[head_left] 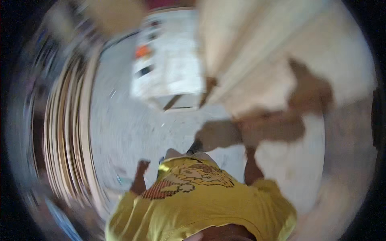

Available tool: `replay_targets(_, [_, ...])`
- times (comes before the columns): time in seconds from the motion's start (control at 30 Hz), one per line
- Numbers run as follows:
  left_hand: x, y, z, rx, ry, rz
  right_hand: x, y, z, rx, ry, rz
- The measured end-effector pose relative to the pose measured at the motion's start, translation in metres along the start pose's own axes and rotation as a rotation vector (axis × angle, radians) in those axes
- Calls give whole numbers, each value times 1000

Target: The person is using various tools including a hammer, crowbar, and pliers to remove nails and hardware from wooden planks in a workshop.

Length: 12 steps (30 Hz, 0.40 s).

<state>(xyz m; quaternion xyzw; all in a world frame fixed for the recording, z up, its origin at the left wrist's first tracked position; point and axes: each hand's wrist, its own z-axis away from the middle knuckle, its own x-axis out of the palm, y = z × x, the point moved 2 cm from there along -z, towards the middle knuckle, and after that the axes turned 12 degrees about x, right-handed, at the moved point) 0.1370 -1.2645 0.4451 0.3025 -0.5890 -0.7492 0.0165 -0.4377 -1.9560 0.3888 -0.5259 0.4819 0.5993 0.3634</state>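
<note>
My left hand (142, 165) hangs beside my body over the grey floor, small and blurred, so its fingers do not show clearly. On the other side my right hand (250, 153) hangs down near the edge of a dark shadow, its fingers smeared too. Neither hand visibly touches anything. Ahead of me stands a white-topped table (173, 76) with an orange object (142, 51) and a small black object (145, 70) on its left side, both too blurred to name.
Long wooden boards (68, 132) stand stacked along the left. Large pale wood-coloured panels (257, 36) rise on the right, with my shadow (273, 124) across that side. The grey floor (116, 120) runs between boards and table, with small bits of debris.
</note>
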Motion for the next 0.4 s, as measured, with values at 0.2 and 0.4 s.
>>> replay_targets(0.2, [-5,115,59,-557,506,-60,-46,-269,205,-1243,-491,-788])
replay_targets(0.4, [40,150,220,-671,641,240,-56,-441,81,-572,-1616,-621])
